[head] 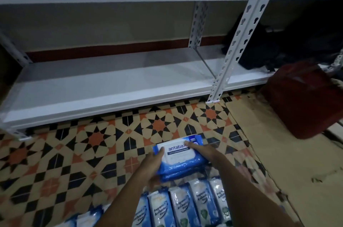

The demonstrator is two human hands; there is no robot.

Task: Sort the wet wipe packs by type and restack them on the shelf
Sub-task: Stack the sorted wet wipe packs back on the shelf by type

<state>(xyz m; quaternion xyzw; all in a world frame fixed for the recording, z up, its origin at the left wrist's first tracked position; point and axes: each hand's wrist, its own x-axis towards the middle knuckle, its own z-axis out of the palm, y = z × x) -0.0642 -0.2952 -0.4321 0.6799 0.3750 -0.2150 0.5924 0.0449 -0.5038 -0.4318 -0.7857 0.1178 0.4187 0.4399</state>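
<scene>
patterned floor tiles (96, 145) in black, orange and cream stars fill most of the view, with a white metal shelf unit (104, 85) running across the back, its low shelf board bare on the left side. over that floor, both hands are holding a small stack of blue and white plastic wet wipe packs (181, 158), top one reads "antabax" on its white label. the stack looks like two or three packs, hard to count since the lower ones only show as blue edges. left hand (151, 166) grips the left end, thumb curled over the top of the label and the fingers wrapped underneath. right hand (202, 152) holds the right end, fingers lying across the top edge, the rest of that grip tucked behind the pack so i can't tell much more. the stack is up off the floor, near the shelf's front edge but well short of it. down at the bottom edge sits a row of white and blue "fragrance free antibacterial wipes" packs (185, 206) standing side by side, partly hidden by the forearms. flat brown cardboard sheet (278, 145) covers the floor on the right, with a dark red bag (300, 100) on it and a black bag (259, 48) slumped on the right shelf bay.
</scene>
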